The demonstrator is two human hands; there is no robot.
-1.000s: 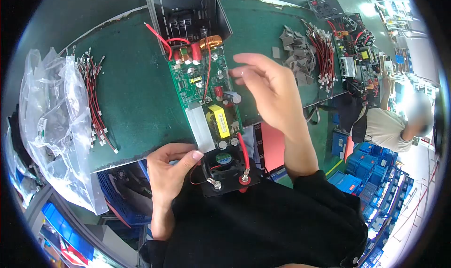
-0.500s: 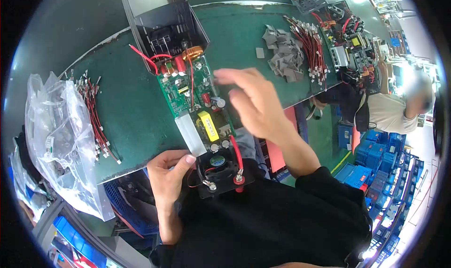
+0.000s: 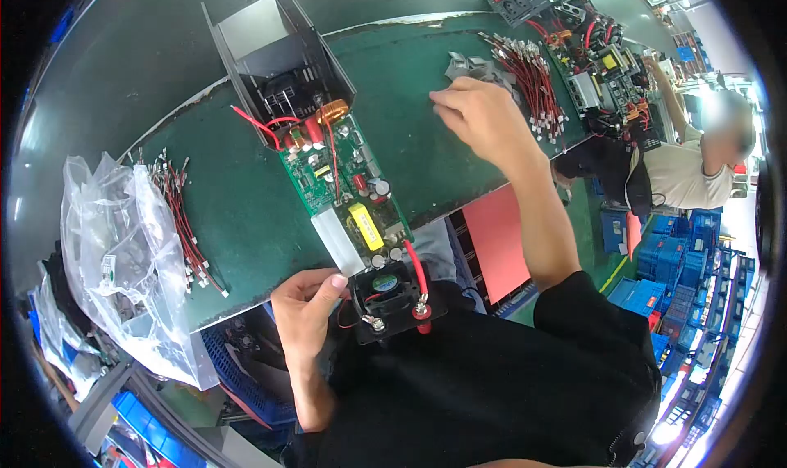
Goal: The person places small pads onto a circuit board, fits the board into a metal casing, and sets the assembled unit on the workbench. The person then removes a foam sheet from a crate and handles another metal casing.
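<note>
A green circuit board point(image 3: 316, 185) with a yellow transformer point(image 3: 366, 226), a copper coil and a pale metal strip lies lengthwise before me. Its far end meets an open black metal case point(image 3: 299, 58). At its near end are a fan point(image 3: 384, 292) and a black end plate with two terminals. My left hand point(image 3: 305, 314) is closed at that near corner, thumb by the strip's end. My right hand point(image 3: 484, 124) is pinched low over the bench, right of the board; whatever is between its fingertips is hidden. Grey pads point(image 3: 471, 66) lie in a pile just beyond it, partly covered.
On the left, a clear plastic bag point(image 3: 123, 255) lies beside red-and-black wire leads point(image 3: 184, 230). More leads point(image 3: 533, 83) and other board assemblies point(image 3: 602, 74) stand at right, where another person point(image 3: 689, 169) works. Blue bins point(image 3: 660, 259) stand beyond the green bench point(image 3: 393, 83).
My right hand has moved from beside the board, away to the right, its fingers closing where a single grey pad lay. My left hand stays at the board's near end. The view has shifted slightly.
</note>
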